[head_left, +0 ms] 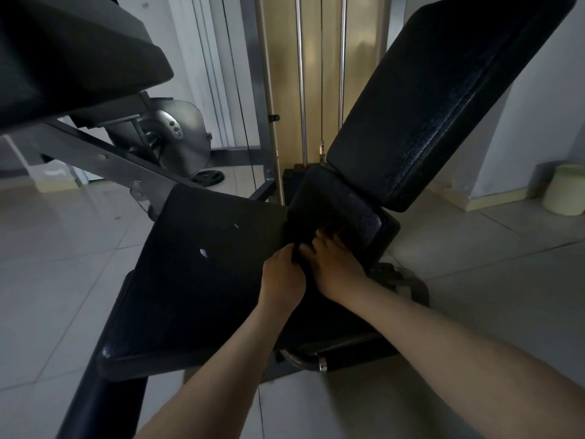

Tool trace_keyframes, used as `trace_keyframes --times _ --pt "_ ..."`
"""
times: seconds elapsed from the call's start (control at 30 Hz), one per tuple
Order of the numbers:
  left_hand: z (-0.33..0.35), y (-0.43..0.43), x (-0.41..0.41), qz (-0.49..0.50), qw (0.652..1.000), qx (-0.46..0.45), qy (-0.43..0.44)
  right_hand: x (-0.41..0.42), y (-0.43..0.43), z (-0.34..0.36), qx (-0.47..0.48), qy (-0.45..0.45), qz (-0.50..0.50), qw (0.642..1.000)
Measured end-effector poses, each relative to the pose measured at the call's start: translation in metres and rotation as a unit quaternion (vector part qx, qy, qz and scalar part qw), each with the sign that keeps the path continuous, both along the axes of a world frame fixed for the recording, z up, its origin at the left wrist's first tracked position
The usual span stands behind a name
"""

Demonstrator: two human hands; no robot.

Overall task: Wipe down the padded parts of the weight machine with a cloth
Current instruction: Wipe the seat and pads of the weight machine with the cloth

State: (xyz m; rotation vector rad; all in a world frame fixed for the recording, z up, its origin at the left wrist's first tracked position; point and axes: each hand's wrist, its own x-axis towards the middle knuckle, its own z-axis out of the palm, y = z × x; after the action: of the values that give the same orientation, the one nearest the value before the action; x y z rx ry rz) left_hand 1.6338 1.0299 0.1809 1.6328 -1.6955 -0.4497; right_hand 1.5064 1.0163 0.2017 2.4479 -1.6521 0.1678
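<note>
A black padded seat [202, 280] of the weight machine fills the middle of the view, with small white nicks in its cover. Behind it a smaller black pad [335, 201] meets a tilted black backrest [437, 99]. A dark cloth [300, 239] lies bunched at the seat's far right corner, hard to tell from the dark padding. My left hand [281, 277] and my right hand [335, 267] sit side by side there, both with fingers curled into the cloth. Another black pad [72, 49] hangs at the upper left.
Grey steel frame arms [104, 160] run from the left toward the seat. Chrome guide rods [300, 80] and a cable stand behind. A weight plate [205, 178] lies on the tiled floor. A pale bin [565, 190] stands at the right wall. A handle bar [313, 362] sticks out below the seat.
</note>
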Motion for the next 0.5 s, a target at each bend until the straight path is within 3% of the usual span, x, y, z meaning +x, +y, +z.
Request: trace_keyframes --times 0.1,0.2,0.27,0.37,0.5 --pt "0.001 -0.002 0.002 0.013 1.000 0.021 -0.004 -0.010 0.001 -0.003 0.029 -0.019 0.040 0.999" --pt "-0.003 0.000 0.001 0.004 1.000 0.003 -0.013 -0.015 -0.012 0.008 -0.055 -0.012 0.019 0.998" --pt "-0.004 0.000 0.001 0.002 1.000 -0.015 -0.016 -0.013 -0.009 0.006 -0.090 -0.059 -0.009 0.994" --pt "-0.008 0.004 0.001 -0.003 0.999 -0.045 -0.029 -0.008 0.024 -0.018 -0.059 -0.119 0.003 0.991" --pt "-0.004 0.026 -0.005 0.008 0.992 -0.078 -0.104 -0.021 0.063 -0.050 -0.063 -0.186 0.012 0.980"
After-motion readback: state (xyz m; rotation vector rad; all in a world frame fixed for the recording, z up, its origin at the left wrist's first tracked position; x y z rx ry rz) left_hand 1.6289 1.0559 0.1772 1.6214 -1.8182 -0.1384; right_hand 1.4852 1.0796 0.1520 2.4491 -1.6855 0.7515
